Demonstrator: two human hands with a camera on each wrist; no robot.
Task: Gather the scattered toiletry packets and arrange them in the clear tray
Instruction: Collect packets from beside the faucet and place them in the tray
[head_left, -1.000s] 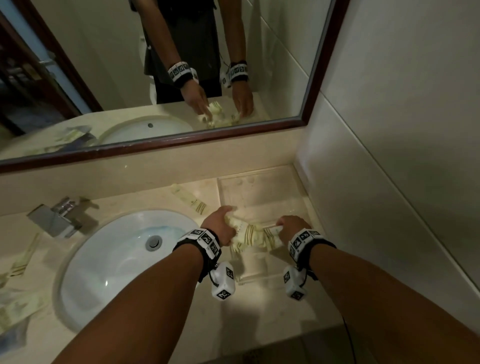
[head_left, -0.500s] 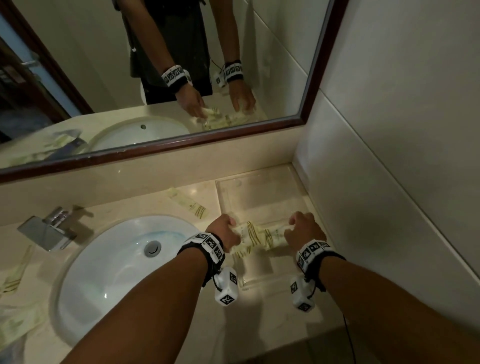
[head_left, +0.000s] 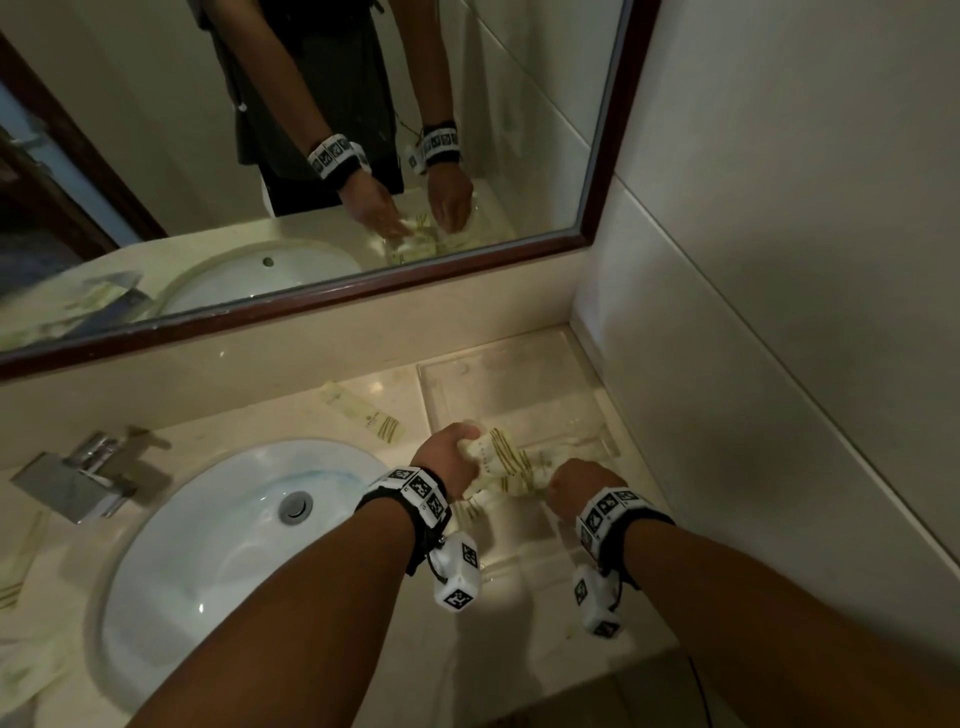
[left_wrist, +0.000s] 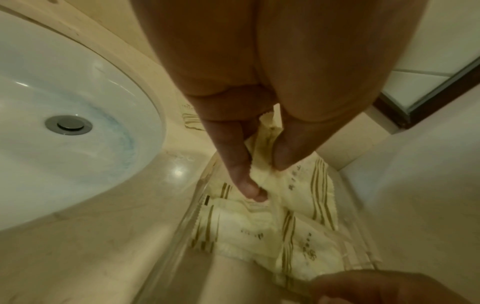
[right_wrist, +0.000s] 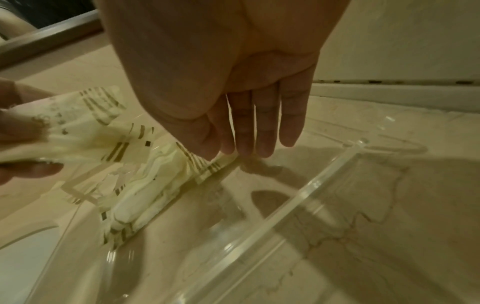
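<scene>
Your left hand (left_wrist: 244, 156) pinches a bundle of packets (left_wrist: 293, 207) over the clear tray (right_wrist: 306, 197); your right hand (right_wrist: 249, 127), fingers straight, touches the bundle's other end.

Left grip (left_wrist: 249, 164) pinched shut — right grip (right_wrist: 249, 127) fingers straight, relaxed.

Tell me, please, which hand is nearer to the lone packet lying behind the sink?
Left. The left hand grips the packet bundle just right of the lone packet; the right hand is farther right, over the clear tray.
</scene>
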